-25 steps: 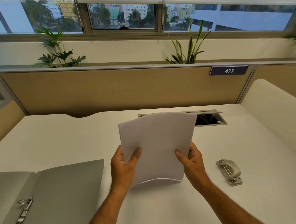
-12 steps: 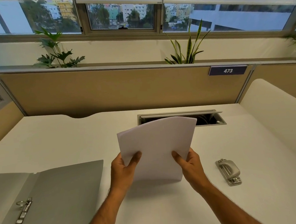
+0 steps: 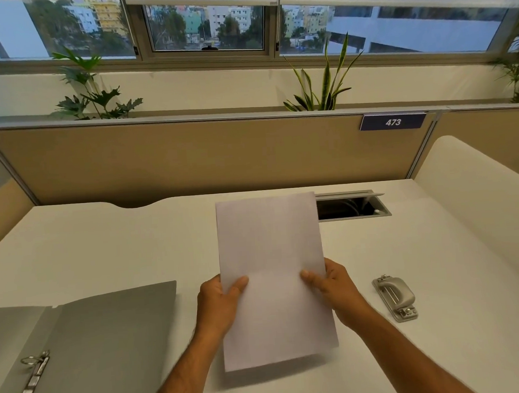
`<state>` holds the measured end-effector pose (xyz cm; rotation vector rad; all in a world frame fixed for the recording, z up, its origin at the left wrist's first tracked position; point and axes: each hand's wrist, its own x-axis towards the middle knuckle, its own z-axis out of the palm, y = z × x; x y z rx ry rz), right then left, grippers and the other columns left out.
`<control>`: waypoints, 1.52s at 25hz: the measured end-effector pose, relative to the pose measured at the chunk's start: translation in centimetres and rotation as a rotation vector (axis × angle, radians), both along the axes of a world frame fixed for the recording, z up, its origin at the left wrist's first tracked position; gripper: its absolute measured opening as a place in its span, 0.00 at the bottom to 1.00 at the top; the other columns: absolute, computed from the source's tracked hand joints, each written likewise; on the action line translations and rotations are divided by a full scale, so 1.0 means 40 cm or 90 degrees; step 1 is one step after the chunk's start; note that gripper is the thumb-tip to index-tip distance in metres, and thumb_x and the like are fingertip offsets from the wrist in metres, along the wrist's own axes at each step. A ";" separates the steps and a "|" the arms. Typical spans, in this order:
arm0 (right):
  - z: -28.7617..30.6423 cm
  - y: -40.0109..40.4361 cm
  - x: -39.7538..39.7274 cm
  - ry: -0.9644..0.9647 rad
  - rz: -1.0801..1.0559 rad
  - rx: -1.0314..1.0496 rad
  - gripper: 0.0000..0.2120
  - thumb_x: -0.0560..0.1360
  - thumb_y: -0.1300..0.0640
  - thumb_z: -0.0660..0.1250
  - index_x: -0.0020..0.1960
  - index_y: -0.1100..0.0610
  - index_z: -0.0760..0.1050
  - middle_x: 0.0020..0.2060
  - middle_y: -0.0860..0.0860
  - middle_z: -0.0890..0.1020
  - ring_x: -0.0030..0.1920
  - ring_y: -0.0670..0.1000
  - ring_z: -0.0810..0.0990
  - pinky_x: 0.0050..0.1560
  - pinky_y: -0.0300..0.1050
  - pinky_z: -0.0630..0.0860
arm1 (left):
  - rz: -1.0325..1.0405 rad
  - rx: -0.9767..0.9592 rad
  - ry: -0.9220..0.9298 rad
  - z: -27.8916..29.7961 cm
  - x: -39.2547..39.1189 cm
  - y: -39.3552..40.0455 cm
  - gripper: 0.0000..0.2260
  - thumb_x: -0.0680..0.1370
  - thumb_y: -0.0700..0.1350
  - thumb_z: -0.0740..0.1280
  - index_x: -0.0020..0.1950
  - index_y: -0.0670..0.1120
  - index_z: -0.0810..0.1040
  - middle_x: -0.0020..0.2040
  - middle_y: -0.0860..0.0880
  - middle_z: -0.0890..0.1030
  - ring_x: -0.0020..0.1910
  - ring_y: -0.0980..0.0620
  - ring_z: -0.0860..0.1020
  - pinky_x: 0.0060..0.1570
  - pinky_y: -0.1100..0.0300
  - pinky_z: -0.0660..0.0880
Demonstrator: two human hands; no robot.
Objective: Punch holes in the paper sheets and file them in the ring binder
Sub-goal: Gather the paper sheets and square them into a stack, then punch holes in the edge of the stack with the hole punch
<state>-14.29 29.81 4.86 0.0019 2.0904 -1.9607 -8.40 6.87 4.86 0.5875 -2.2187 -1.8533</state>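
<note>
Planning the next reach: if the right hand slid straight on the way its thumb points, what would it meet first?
Probably the left hand, across the paper sheets both hold; depth is unclear.

Just one head-worn wide-angle view here, looking forward and down over the white desk top [image 3: 103,251]. Hands sit close; the tan partition panel [image 3: 189,158] and windows are farther back.

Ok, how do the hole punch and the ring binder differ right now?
The hole punch is small, metal, and lies right of the hands; the ring binder is large, grey, and lies left. The punch looks closed flat, while the binder lies spread open, rings showing. Both rest untouched on the desk.
</note>
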 end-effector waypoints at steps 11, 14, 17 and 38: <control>-0.011 0.211 -0.039 0.016 -0.222 0.286 0.09 0.72 0.56 0.75 0.51 0.57 0.83 0.41 0.52 0.86 0.40 0.52 0.86 0.44 0.49 0.84 | 0.012 0.036 -0.123 -0.100 0.019 0.126 0.15 0.78 0.45 0.69 0.62 0.40 0.79 0.55 0.44 0.83 0.50 0.44 0.80 0.57 0.50 0.78; 0.008 0.331 -0.059 0.054 -0.315 0.418 0.11 0.71 0.52 0.75 0.50 0.56 0.85 0.44 0.51 0.87 0.48 0.53 0.84 0.55 0.49 0.79 | 0.000 0.053 -0.138 -0.109 0.014 0.176 0.15 0.78 0.45 0.70 0.63 0.40 0.79 0.56 0.44 0.83 0.53 0.42 0.81 0.59 0.48 0.78; -0.001 0.412 -0.066 0.015 -0.342 0.461 0.14 0.71 0.51 0.75 0.52 0.57 0.84 0.48 0.53 0.86 0.52 0.55 0.83 0.55 0.49 0.78 | -0.008 0.061 -0.148 -0.111 0.009 0.226 0.15 0.78 0.44 0.70 0.62 0.40 0.79 0.55 0.44 0.83 0.53 0.43 0.81 0.58 0.49 0.78; -0.065 0.476 -0.054 -0.067 -0.276 0.369 0.05 0.69 0.53 0.76 0.36 0.50 0.83 0.31 0.52 0.85 0.37 0.55 0.85 0.47 0.57 0.84 | -0.044 0.066 -0.213 -0.131 -0.023 0.381 0.16 0.77 0.44 0.70 0.63 0.41 0.78 0.57 0.45 0.83 0.54 0.43 0.81 0.60 0.47 0.77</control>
